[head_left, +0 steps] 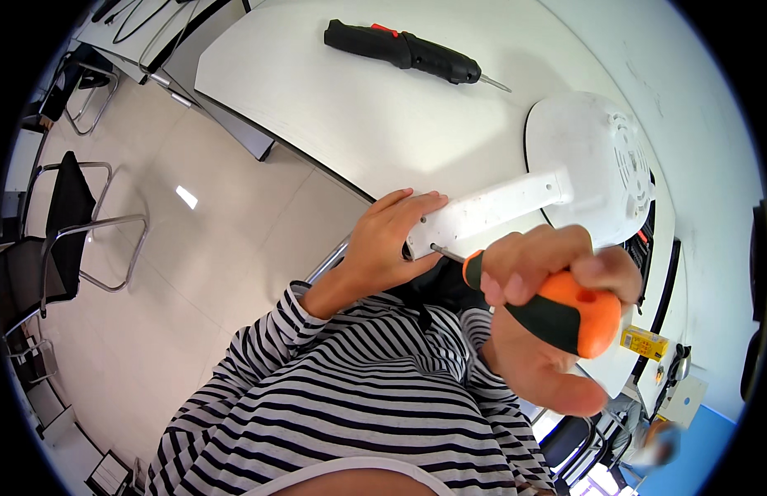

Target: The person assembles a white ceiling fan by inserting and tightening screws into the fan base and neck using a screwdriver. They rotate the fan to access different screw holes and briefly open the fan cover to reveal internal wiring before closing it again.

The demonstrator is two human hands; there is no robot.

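A white plastic appliance (594, 161) lies with its body on the pale, flat surface (441, 136); that body is smooth and rounded, pierced by vent slots, and a long, straight, box-like arm extends from it. The left hand (390, 236) is clamped around the free end of the appliance's arm. The right hand (520, 349) is wrapped around a screwdriver (600, 321) with a bulging orange and dark green handle; its slim metal shaft meets a small hole at that same arm end. The hands are apart, the appliance's body lying farther out than both. Beyond the appliance, to its left, rests a black electric driver (400, 50) with a red switch.
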